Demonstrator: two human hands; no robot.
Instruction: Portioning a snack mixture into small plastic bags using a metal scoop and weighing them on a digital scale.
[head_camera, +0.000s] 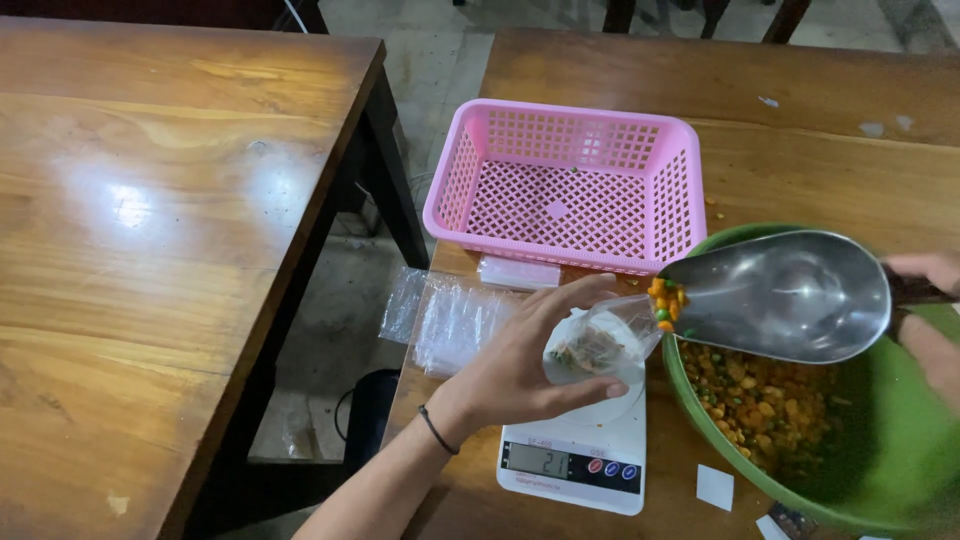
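Your left hand (520, 365) grips small clear bag (597, 350) open above white scale (575, 455) | right hand (935, 310) at 3 o'clock clasps steel scoop (790, 295), tilted so mixed snack (667, 300) slides into its mouth | green bowl (900, 450) beneath catches spills

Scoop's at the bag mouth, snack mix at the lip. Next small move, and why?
Probably tip the metal scoop a bit more so the mix slides in. Its lip already meets the mouth of the clear bag that the left hand holds open over the scale, and orange and green pieces sit bunched at the lip. The right hand grips the handle.
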